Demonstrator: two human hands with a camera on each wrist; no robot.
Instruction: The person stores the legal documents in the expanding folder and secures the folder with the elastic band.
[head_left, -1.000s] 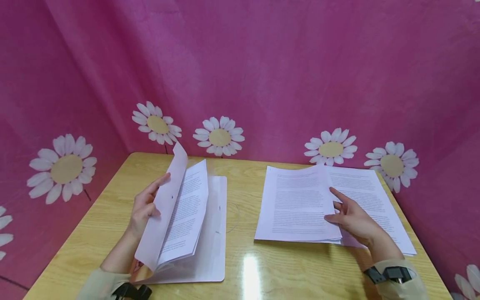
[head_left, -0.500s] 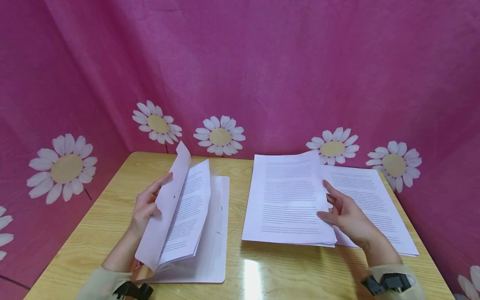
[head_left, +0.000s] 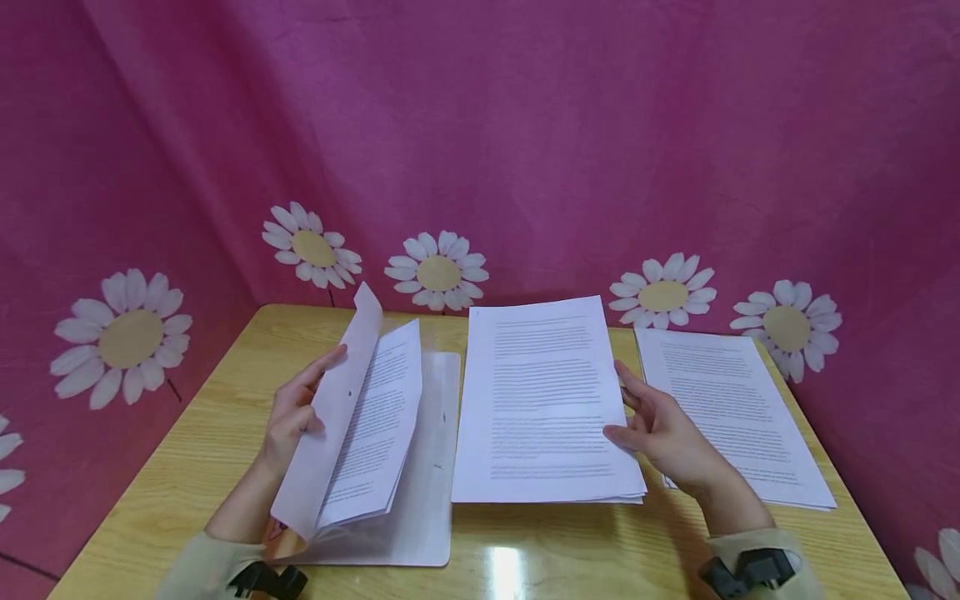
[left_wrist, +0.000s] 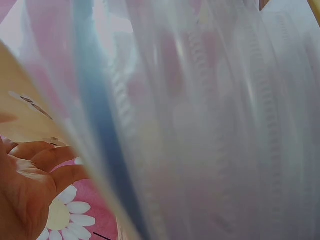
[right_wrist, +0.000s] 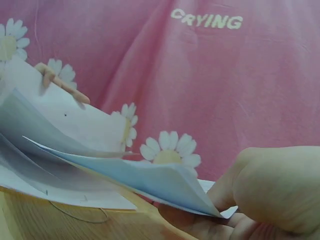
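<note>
On the left of the table lies an opened white folder [head_left: 431, 525], its cover [head_left: 339, 421] raised on the left side. My left hand [head_left: 287, 421] holds that cover by its outer edge. Printed pages [head_left: 378, 425] stand tilted inside. Clear plastic sleeves [left_wrist: 200, 120] and a blue strip [left_wrist: 97, 100] fill the left wrist view. Just right of the folder, my right hand [head_left: 663, 437] pinches a stack of printed sheets [head_left: 543, 400] at its right edge, thumb on top and fingers underneath. In the right wrist view this stack [right_wrist: 145, 180] slants across toward the folder.
A second pile of printed sheets [head_left: 731, 408] lies at the table's right end. The wooden table [head_left: 570, 550] backs onto a pink curtain [head_left: 517, 150] with daisies. A thin cord [right_wrist: 82, 218] loops out beside the folder.
My right hand has moved left with its stack of sheets, off the second pile and up beside the folder. The left hand and the cover have hardly moved.
</note>
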